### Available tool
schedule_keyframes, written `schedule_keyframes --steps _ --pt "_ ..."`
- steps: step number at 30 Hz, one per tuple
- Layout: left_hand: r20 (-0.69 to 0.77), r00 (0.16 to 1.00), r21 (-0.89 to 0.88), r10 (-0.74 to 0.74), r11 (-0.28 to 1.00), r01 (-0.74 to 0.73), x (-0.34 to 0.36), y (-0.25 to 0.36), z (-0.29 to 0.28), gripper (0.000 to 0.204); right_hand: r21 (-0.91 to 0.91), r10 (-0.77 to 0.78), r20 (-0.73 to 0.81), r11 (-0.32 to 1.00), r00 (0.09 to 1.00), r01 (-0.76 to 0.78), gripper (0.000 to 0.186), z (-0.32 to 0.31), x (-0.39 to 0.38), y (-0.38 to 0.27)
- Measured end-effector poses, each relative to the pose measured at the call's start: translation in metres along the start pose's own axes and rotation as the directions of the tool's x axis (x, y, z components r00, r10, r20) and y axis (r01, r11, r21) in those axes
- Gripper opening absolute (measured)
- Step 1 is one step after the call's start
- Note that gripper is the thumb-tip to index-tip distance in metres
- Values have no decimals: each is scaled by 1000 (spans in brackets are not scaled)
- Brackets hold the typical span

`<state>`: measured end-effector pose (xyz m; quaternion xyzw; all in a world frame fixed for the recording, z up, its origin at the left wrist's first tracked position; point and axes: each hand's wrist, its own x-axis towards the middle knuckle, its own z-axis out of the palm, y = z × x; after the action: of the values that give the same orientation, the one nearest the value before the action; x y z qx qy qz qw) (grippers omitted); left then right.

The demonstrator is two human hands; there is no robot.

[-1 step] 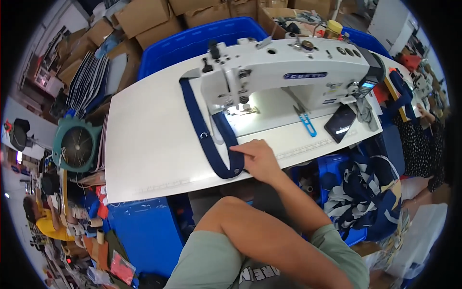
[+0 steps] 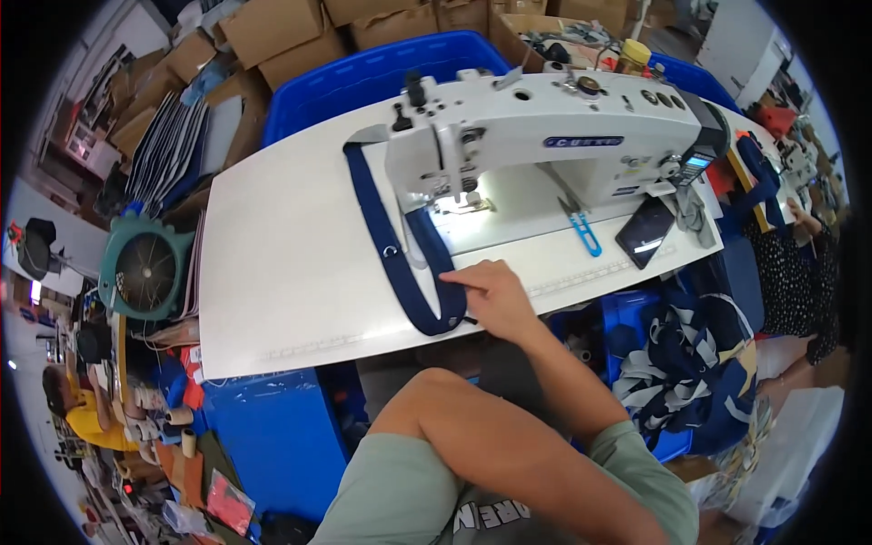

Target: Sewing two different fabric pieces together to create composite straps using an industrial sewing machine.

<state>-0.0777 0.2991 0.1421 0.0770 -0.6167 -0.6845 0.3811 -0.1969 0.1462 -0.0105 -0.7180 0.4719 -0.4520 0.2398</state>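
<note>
Pressing down on the near end of the navy webbing strap (image 2: 392, 238), one hand (image 2: 495, 295) lies across the white sewing table (image 2: 272, 272) with its fingers spread loosely and the fingertips pinning the strap's folded loop right at the table's near edge; it grips nothing, it just holds the fold flat. Which hand it is I can't tell for sure, since the forearms cross low in the view and the other hand stays out of sight behind them. The strap runs in a long U: one leg stretches away to the far left of the white sewing machine (image 2: 545, 136), the other leads up under the needle area, where the lamp lights the plate, so the pinning looks meant to keep the webbing straight on its way to the foot. A small metal ring sits on the left leg of the strap. To the right of the needle, blue-handled snips (image 2: 586, 234) and a dark phone (image 2: 645, 243) lie well within reach but apart from the strap. Far behind stands a blue crate (image 2: 363, 82), and off the table's left edge a teal fan (image 2: 145, 268) faces the seat.
</note>
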Motion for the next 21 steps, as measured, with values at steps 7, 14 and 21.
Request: schedule_keyframes --steps 7,14,21 --pt "71 997 -17 41 999 -40 -24 30 -17 33 609 447 228 627 865 -485 27 -4 -14 -40" --pt "530 840 -194 116 981 -13 12 24 0 38 357 16 547 900 837 -251 22 -38 -76 -77" --pt "155 921 610 -357 768 195 24 15 -77 55 277 -156 465 960 872 24 16 -149 -105 -160"
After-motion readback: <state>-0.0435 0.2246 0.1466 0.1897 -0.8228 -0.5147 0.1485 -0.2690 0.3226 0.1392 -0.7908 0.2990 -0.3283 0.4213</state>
